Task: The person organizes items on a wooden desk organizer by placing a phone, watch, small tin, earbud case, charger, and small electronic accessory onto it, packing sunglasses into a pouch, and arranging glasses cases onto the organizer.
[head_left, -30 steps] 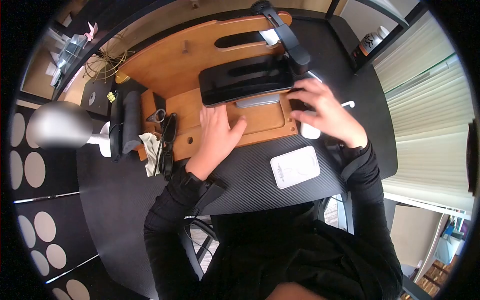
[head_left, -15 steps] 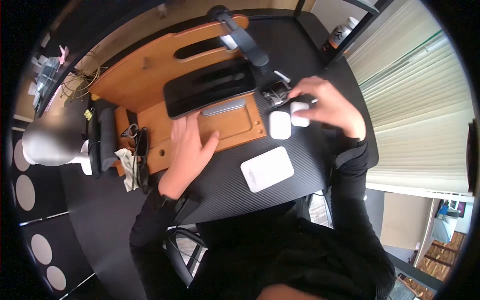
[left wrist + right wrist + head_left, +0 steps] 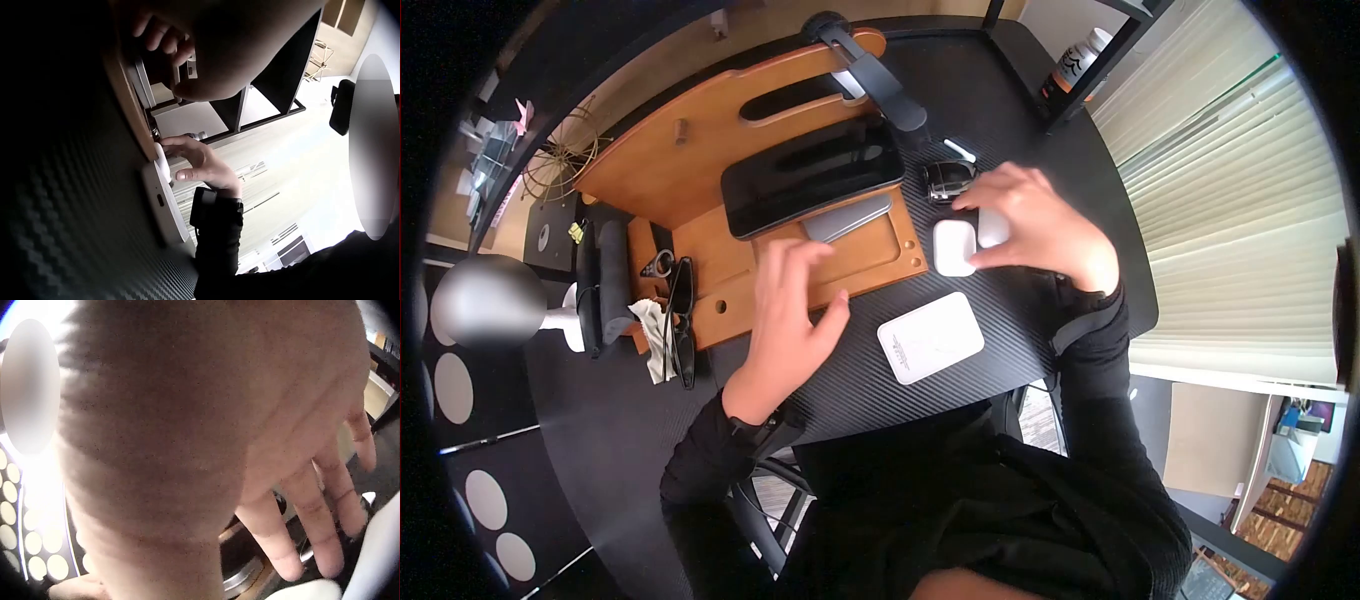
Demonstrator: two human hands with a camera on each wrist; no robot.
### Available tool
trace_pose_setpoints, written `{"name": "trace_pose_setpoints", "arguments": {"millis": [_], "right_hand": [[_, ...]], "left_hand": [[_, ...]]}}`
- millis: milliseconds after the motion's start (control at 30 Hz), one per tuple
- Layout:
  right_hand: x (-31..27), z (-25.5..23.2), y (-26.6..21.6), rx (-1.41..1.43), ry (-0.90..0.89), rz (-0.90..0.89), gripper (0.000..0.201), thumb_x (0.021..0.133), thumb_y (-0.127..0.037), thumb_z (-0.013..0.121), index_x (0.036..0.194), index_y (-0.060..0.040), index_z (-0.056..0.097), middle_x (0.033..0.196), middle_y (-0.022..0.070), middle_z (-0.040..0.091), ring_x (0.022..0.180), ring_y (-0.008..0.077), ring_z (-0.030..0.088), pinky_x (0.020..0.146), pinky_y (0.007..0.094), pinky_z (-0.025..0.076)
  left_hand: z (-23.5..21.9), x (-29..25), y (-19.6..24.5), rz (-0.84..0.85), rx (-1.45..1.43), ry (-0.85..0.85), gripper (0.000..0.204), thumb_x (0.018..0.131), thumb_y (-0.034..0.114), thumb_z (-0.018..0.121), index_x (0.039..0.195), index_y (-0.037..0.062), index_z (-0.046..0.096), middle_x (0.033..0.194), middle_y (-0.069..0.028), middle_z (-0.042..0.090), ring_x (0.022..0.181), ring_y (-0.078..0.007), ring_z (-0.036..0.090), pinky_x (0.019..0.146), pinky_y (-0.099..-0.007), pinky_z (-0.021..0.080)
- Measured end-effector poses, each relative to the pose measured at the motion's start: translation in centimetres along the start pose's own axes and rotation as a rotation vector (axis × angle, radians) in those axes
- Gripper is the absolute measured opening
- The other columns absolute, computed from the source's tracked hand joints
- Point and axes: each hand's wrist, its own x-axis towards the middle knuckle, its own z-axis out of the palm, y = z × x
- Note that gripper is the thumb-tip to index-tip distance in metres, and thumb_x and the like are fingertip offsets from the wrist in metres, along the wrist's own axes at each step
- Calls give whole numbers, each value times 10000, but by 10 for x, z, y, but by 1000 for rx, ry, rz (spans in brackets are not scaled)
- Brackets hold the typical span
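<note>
My right hand (image 3: 1045, 228) hovers over two small white rounded cases, like earbud cases. Its thumb tip is right at the edge of the nearer white case (image 3: 954, 248), while the other white case (image 3: 992, 228) is partly hidden under the palm. In the right wrist view its fingers (image 3: 319, 525) hang nearly straight. My left hand (image 3: 788, 318) is above the front of a wooden desk organizer (image 3: 865, 275), fingers loosely bent and holding nothing. Just beyond its fingertips, a slim grey object (image 3: 847, 218) lies askew in the organizer's shallow recess, below a glossy black oblong object (image 3: 815, 175).
A flat white block (image 3: 930, 338) with small print lies near the front edge. Beyond my right hand are a dark shiny object (image 3: 949, 180) and a short white stick (image 3: 960, 150). Sunglasses (image 3: 684, 310), a cloth (image 3: 655, 340) and a white lamp (image 3: 488, 305) stand left.
My left hand has drawn back from the black object, and the grey object now lies at more of a slant. My right hand moved right, then back over the white cases.
</note>
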Motion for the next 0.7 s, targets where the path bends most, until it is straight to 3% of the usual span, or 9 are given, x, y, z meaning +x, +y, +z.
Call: {"name": "trace_pose_setpoints", "arguments": {"millis": [67,233,400,467,567,600,700], "right_hand": [[-5,-8,4,-27,10,66,531,611,-214,842,1103,-82,691,1081,87,658,1120,274,546,1000,408,377],[-11,-8,19,-22,-54,271,455,646,-246,822,1049,-85,685,1027,90,670,1125,286,563,987,419,382],[-5,-4,25,30,-69,229,490,630,-245,831,1056,-57,676,1009,106,668,1076,307,596,950,415,422],[-3,-1,30,35,-97,227,521,617,-231,837,1072,-39,673,1025,119,664,1042,313,609,927,406,454],[-3,2,34,81,-90,195,516,613,-222,843,1055,-18,671,998,135,662,969,308,640,858,391,498],[-3,2,33,122,-79,205,476,627,-247,837,1018,-33,669,980,132,664,985,315,639,865,408,480],[-2,-1,33,176,-67,217,440,635,-260,836,975,-41,661,960,136,662,989,332,641,849,417,478]], "left_hand": [[0,1,2,127,37,-116,463,828,70,661,1272,35,535,1208,-155,510,1161,-339,484,1009,-398,390],[2,8,-10,118,2,-60,433,831,58,649,1256,39,570,1203,-137,532,1153,-325,489,1017,-398,383],[-6,10,-9,113,25,-176,442,841,76,647,1274,45,566,1270,-147,512,1212,-339,461,1059,-405,356],[-4,12,5,283,103,-246,518,878,139,641,1371,51,508,1412,-167,450,1335,-373,389,1123,-436,306],[9,13,12,275,187,-230,574,909,232,630,1420,34,461,1517,-186,359,1428,-395,292,1164,-503,260],[11,15,6,245,247,-285,666,948,276,593,1518,50,333,1582,-178,278,1473,-389,223,1196,-496,198],[8,18,7,211,286,-284,648,954,293,582,1505,40,352,1581,-181,276,1472,-375,232,1200,-498,190]]}}
